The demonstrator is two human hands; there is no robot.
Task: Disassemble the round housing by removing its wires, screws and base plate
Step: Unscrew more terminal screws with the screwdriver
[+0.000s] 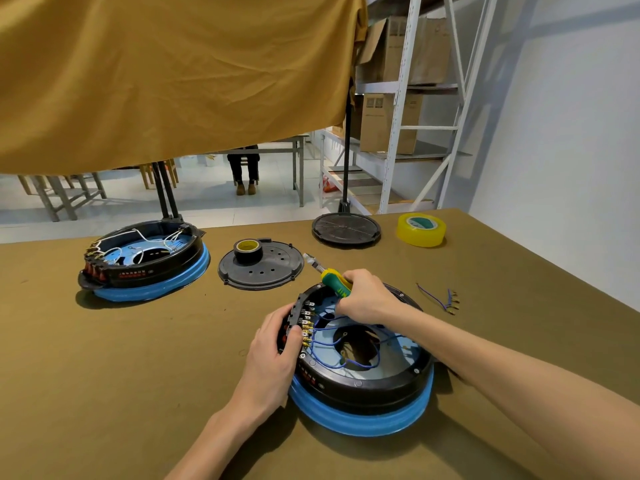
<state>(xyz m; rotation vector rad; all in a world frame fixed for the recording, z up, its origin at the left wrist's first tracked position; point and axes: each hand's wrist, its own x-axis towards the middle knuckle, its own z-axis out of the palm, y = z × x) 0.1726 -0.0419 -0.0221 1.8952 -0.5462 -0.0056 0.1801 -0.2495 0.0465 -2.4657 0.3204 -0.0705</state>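
The round housing sat on the bench, close to the person; everything else here is placed from that housing. The left hand gripped its left rim, with the fingers curled over the edge beside the row of brass plugs. The right hand was over the far side of the housing, its fingers wrapped tight round a green and yellow screwdriver; the tool's metal end stuck out up and away from the housing, so it was not on a screw. Blue wires looped inside the housing and ran to the plugs; so the step in hand looked like freeing wires.

To do it well, the left hand should hold the rim firm so the housing does not slide; each plug should be pulled straight off by its metal end, not by the thin wire, which could snap.

A few loose wires lay to the right of the housing; 1 black base plate with a black tape roll on it lay behind it; a 2nd housing sat far to the left; yellow tape lay behind and right.
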